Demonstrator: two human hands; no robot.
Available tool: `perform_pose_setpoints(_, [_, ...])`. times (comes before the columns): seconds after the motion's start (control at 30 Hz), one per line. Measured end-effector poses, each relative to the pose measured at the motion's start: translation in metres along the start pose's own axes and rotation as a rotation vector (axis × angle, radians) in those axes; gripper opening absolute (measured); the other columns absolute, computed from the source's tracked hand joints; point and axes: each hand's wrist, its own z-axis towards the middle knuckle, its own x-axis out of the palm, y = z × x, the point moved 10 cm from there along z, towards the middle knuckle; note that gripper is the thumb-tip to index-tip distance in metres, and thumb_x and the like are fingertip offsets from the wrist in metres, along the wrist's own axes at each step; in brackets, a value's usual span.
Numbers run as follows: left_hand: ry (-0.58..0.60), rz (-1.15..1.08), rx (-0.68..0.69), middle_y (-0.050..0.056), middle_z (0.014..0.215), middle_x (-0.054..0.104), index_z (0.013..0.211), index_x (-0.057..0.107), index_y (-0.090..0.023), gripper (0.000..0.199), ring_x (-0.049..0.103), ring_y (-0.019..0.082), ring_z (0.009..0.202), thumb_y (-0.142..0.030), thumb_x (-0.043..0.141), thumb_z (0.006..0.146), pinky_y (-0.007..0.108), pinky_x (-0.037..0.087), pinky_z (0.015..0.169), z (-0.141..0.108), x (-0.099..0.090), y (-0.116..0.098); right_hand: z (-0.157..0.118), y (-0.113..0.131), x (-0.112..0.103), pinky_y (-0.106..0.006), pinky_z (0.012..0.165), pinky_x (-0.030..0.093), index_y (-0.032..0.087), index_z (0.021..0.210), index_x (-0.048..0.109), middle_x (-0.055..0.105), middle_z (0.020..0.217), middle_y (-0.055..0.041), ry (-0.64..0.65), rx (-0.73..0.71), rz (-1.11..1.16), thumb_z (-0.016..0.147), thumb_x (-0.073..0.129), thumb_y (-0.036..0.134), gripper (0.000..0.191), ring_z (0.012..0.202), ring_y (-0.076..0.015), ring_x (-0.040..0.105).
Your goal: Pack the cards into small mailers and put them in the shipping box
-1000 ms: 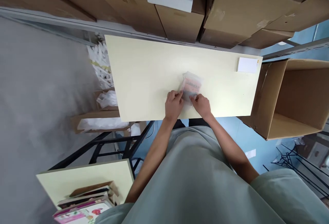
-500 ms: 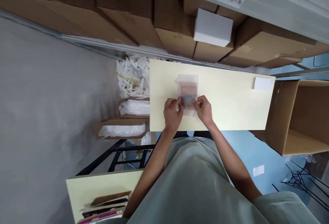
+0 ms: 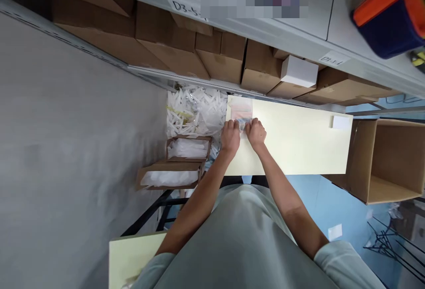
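A translucent plastic packet [image 3: 241, 108] with pale orange bands showing through it lies at the left end of the cream tabletop [image 3: 295, 143]. My left hand [image 3: 230, 137] is closed at the packet's near left corner, fingers curled. On the near right side, my right hand [image 3: 256, 133] is closed on it as well, a short gap from the left. Between the hands a bluish, shiny part of the packet shows. My fingertips and the packet's near edge are partly hidden by the hands.
A small white box [image 3: 340, 122] sits at the tabletop's right end, beside an open cardboard box [image 3: 368, 160]. White scraps [image 3: 195, 109] and boxes of white plastic [image 3: 171, 178] lie to the left. Shelved cartons [image 3: 219, 54] and an orange-and-blue bin [image 3: 388, 19] line the far side.
The camera view has tilted and shifted. Both hands have curled more tightly over the packet's near part, which looks drawn in, and the packet now appears nearer the tabletop's left edge.
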Motion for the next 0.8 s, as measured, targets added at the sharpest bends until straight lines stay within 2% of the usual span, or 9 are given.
perform_pose_setpoints(0.1, [0.065,-0.016,-0.026,0.028,0.132,0.069,0.138,0.068,-0.005,0.044,0.063,0.038,0.130,-0.002,0.045,0.101,0.049,0.053,0.108,-0.003,-0.008,-0.015,-0.011,0.008,-0.016,-0.041,0.091,0.058,0.018,0.122,0.056,0.071,0.133,-0.0236,0.026,0.021,-0.079,0.112,0.057,0.032,0.017,0.112,-0.0318,0.078])
perform_pose_setpoints(0.17, [0.109,-0.060,-0.035,0.028,0.132,0.070,0.138,0.067,-0.004,0.043,0.065,0.038,0.130,-0.003,0.052,0.097,0.049,0.053,0.110,-0.008,-0.020,-0.023,-0.025,0.014,-0.033,-0.041,0.092,0.058,0.018,0.124,0.057,0.072,0.133,-0.0226,0.030,-0.017,-0.071,0.110,0.059,0.028,0.018,0.114,-0.0318,0.078])
perform_pose_setpoints(0.27, [0.081,-0.112,-0.025,0.025,0.134,0.074,0.142,0.066,-0.006,0.048,0.069,0.035,0.128,-0.010,0.063,0.094,0.046,0.054,0.115,-0.030,-0.052,-0.035,-0.061,0.015,-0.063,-0.037,0.091,0.057,0.021,0.122,0.059,0.077,0.126,-0.0149,-0.005,-0.146,0.031,0.110,0.057,0.029,0.014,0.108,-0.0271,0.079])
perform_pose_setpoints(0.33, [0.013,-0.198,-0.016,0.022,0.136,0.075,0.141,0.069,-0.010,0.045,0.072,0.033,0.127,-0.013,0.062,0.096,0.046,0.054,0.117,-0.057,-0.077,-0.042,-0.092,0.007,-0.081,-0.035,0.089,0.057,0.023,0.119,0.061,0.079,0.120,-0.0104,-0.017,-0.249,0.123,0.109,0.055,0.028,0.013,0.099,-0.0237,0.079])
perform_pose_setpoints(0.47, [-0.145,-0.463,-0.015,0.011,0.125,0.082,0.119,0.078,-0.022,0.027,0.077,0.028,0.115,-0.019,0.060,0.098,0.043,0.061,0.108,-0.139,-0.119,-0.058,-0.158,-0.016,-0.105,-0.037,0.084,0.059,0.024,0.113,0.063,0.081,0.112,-0.0091,0.024,-0.439,0.302,0.105,0.052,0.035,0.017,0.087,-0.0240,0.078])
perform_pose_setpoints(0.57, [-0.292,-0.573,-0.101,0.006,0.109,0.083,0.101,0.076,-0.026,0.014,0.078,0.025,0.103,-0.027,0.063,0.097,0.041,0.064,0.099,-0.212,-0.137,-0.063,-0.201,-0.026,-0.112,-0.041,0.086,0.061,0.025,0.105,0.064,0.081,0.107,-0.0097,0.067,-0.572,0.391,0.103,0.050,0.040,0.020,0.088,-0.0260,0.078])
perform_pose_setpoints(0.7, [-0.501,-0.639,-0.310,0.004,0.098,0.081,0.092,0.073,-0.027,0.012,0.077,0.024,0.097,-0.034,0.065,0.096,0.041,0.064,0.095,-0.313,-0.141,-0.058,-0.253,-0.022,-0.100,-0.042,0.086,0.063,0.027,0.100,0.064,0.080,0.100,-0.0083,0.215,-0.747,0.445,0.100,0.053,0.040,0.017,0.087,-0.0262,0.078])
perform_pose_setpoints(0.8, [-0.592,-0.648,-0.445,0.004,0.096,0.080,0.091,0.072,-0.028,0.010,0.077,0.024,0.096,-0.033,0.065,0.095,0.040,0.064,0.093,-0.388,-0.137,-0.063,-0.294,-0.012,-0.090,-0.043,0.087,0.063,0.028,0.099,0.064,0.080,0.100,-0.0081,0.340,-0.876,0.453,0.101,0.056,0.041,0.016,0.090,-0.0270,0.078])
